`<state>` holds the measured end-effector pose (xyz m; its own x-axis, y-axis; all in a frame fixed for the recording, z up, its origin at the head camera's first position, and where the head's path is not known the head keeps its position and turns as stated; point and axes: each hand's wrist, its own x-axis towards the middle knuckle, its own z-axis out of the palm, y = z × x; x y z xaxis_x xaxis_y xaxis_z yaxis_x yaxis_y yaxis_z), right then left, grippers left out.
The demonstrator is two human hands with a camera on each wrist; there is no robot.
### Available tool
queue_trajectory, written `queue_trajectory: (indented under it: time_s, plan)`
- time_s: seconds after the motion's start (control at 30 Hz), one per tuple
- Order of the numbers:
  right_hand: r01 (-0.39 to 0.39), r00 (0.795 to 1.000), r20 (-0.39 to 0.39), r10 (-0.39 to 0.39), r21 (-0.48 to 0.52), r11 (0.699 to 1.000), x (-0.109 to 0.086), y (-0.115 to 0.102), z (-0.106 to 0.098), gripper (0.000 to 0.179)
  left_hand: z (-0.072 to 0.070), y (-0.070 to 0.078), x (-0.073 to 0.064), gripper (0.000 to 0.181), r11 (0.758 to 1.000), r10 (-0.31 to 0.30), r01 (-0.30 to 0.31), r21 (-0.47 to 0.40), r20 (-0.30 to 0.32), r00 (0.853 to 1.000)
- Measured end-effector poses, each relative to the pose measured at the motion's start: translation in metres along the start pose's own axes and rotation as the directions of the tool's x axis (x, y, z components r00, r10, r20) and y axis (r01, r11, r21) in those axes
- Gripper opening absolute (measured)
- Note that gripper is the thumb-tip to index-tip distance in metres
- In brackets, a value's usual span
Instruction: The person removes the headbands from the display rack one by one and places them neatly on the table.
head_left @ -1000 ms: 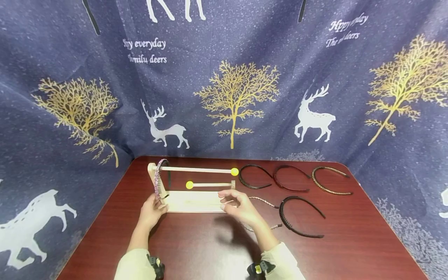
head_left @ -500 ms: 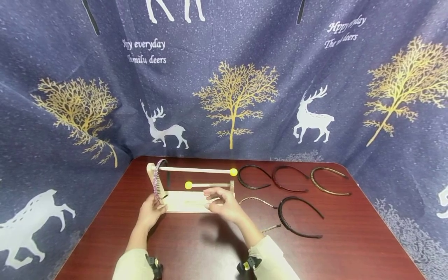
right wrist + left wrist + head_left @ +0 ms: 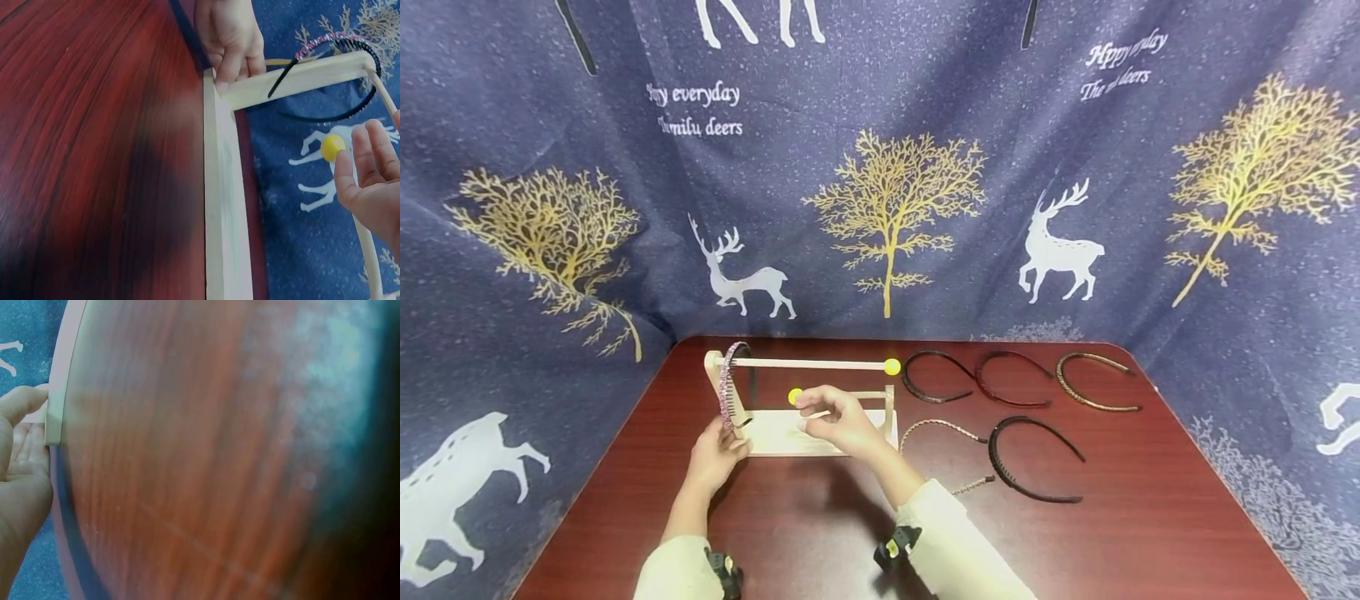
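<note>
Spanning the scene is a dark red wooden table [image 3: 820, 525], bearing a pale wooden two-rod display stand [image 3: 790, 433] with a pink glittery headband [image 3: 726, 392] hanging at its left post. Steadying the base corner is the left hand [image 3: 715, 457], fingers resting against the wood. Having travelled leftward from the stand's right end, the right hand [image 3: 838, 418] is now hovering, fingers loosely open, beside the yellow ball tip [image 3: 794, 397] of the lower rod.
</note>
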<state>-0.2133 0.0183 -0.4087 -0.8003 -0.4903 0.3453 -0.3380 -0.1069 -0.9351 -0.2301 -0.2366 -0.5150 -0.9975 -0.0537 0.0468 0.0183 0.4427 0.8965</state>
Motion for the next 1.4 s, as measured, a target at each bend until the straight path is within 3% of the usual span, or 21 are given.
queue_trajectory:
  time_s: [0.57, 0.87, 1.23, 1.4]
  plan:
    - [-0.014, 0.999, 0.035, 0.013, 0.023, 1.0, 0.03, 0.004, 0.03, 0.041, -0.002, 0.0, 0.001, 0.055, 1.0, -0.01, 0.009, 0.005, 0.017, 1.0]
    - [-0.05, 0.998, 0.027, 0.048, 0.062, 0.997, 0.048, 0.032, 0.046, 0.051, -0.002, -0.002, 0.001, 0.059, 1.0, -0.011, 0.011, -0.01, 0.032, 0.999]
    - [-0.083, 0.993, 0.089, 0.079, 0.039, 0.996, 0.051, 0.038, 0.061, 0.05, -0.003, -0.003, 0.001, 0.068, 1.0, -0.013, 0.014, -0.021, 0.058, 0.998]
    - [-0.068, 0.994, 0.092, 0.064, 0.041, 0.997, 0.046, 0.027, 0.062, 0.043, -0.003, -0.003, 0.002, 0.069, 0.999, -0.025, 0.026, -0.028, 0.063, 0.998]
